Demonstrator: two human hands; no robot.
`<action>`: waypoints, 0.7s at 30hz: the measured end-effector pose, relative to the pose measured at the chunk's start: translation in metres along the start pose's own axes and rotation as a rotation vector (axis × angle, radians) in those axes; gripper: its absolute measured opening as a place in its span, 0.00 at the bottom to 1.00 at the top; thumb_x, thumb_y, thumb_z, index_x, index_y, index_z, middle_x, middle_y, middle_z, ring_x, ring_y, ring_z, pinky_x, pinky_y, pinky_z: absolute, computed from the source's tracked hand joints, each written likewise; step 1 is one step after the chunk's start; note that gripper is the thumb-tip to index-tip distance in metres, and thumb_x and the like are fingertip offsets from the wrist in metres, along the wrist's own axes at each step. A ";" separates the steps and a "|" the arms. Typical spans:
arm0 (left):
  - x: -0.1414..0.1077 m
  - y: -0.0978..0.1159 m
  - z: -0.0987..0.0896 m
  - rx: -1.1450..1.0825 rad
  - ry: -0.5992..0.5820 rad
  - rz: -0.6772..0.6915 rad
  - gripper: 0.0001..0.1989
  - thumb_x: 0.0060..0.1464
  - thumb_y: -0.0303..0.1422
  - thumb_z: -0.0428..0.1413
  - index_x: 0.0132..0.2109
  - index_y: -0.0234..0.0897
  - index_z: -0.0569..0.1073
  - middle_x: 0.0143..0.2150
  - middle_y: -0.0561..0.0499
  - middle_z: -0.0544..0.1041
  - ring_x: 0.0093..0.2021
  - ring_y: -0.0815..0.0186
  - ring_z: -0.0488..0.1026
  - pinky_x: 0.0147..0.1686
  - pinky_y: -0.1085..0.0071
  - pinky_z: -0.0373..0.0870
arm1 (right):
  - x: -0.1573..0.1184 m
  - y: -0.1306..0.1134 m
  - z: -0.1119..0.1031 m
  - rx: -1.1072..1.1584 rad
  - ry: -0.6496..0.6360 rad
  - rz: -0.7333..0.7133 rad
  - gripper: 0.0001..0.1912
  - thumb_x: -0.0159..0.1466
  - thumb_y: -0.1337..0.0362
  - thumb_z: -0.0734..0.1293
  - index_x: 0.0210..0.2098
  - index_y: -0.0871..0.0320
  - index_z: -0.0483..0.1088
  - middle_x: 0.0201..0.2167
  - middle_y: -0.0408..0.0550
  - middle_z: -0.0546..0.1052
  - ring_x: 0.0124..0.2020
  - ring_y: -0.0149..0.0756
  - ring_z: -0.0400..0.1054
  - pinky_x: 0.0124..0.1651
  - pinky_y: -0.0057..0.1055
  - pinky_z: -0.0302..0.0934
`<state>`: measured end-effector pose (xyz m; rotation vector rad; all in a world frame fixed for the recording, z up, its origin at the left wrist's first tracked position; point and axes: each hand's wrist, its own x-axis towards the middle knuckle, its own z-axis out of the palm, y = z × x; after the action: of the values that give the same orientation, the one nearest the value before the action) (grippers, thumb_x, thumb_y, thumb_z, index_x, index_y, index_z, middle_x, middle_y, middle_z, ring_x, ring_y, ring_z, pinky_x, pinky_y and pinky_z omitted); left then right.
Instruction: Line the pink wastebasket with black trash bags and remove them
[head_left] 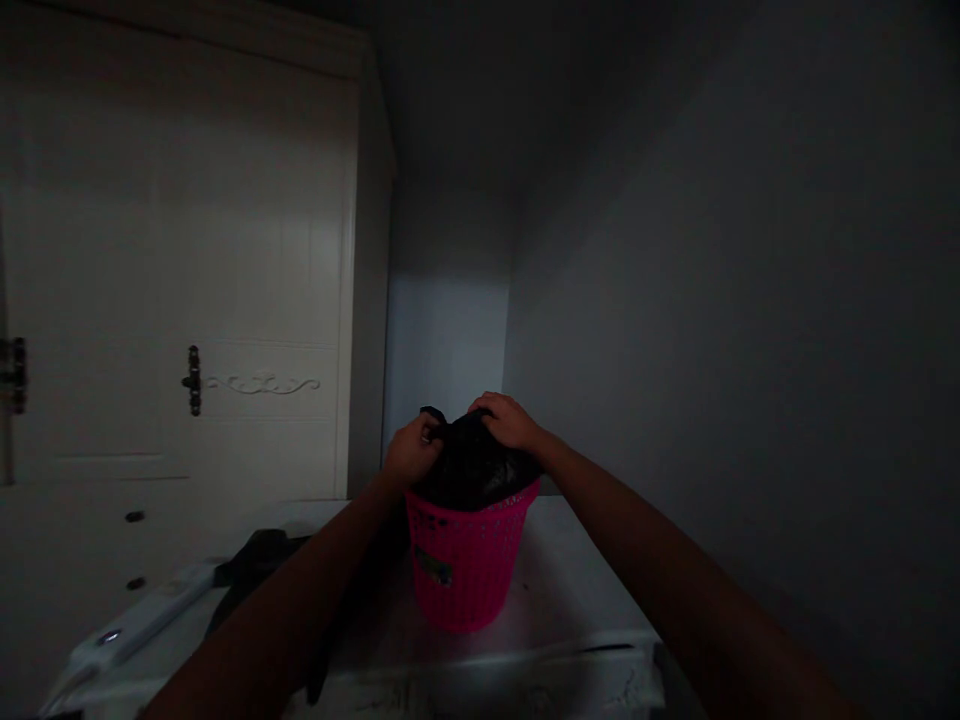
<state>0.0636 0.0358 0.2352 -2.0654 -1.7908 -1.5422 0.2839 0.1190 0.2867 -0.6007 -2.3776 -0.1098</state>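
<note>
A pink perforated basket (466,570) stands upright on a white cabinet top, with a small label on its side. A black plastic bag (476,470) bulges over its mouth and covers part of the rim. My left hand (412,450) is closed on the bag's edge at the left of the rim. On the far right side, my right hand (506,418) grips the bag too, its fingers curled over the plastic. The inside of the basket is hidden by the bag.
The white cabinet top (577,590) reaches close to the grey wall (712,330) on the right. Dark cloth (259,555) and a white bar-shaped object (150,620) lie at the left. A white wardrobe (270,250) with dark handles stands behind at the left.
</note>
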 end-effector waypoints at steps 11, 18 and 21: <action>-0.002 0.010 0.000 -0.144 0.021 -0.160 0.13 0.57 0.31 0.53 0.47 0.40 0.77 0.32 0.52 0.80 0.34 0.62 0.77 0.35 0.69 0.71 | -0.012 -0.030 0.008 0.071 -0.241 0.136 0.15 0.61 0.61 0.73 0.46 0.57 0.81 0.44 0.48 0.83 0.44 0.40 0.75 0.46 0.30 0.66; -0.011 0.002 -0.016 -0.053 -0.017 0.089 0.09 0.48 0.39 0.62 0.30 0.40 0.72 0.33 0.51 0.75 0.39 0.60 0.74 0.41 0.66 0.71 | -0.026 -0.025 0.022 -0.083 -0.207 0.060 0.14 0.63 0.71 0.67 0.45 0.58 0.81 0.46 0.52 0.83 0.48 0.39 0.75 0.53 0.32 0.64; -0.016 -0.016 -0.031 0.075 -0.056 0.090 0.08 0.53 0.36 0.59 0.30 0.42 0.68 0.28 0.54 0.71 0.33 0.63 0.71 0.36 0.68 0.66 | -0.040 -0.007 0.020 -0.118 -0.222 0.172 0.12 0.61 0.74 0.66 0.39 0.59 0.82 0.44 0.54 0.84 0.48 0.42 0.75 0.53 0.34 0.65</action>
<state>0.0338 0.0114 0.2318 -2.1428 -1.7190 -1.3863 0.2953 0.1023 0.2463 -0.9126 -2.5315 -0.1131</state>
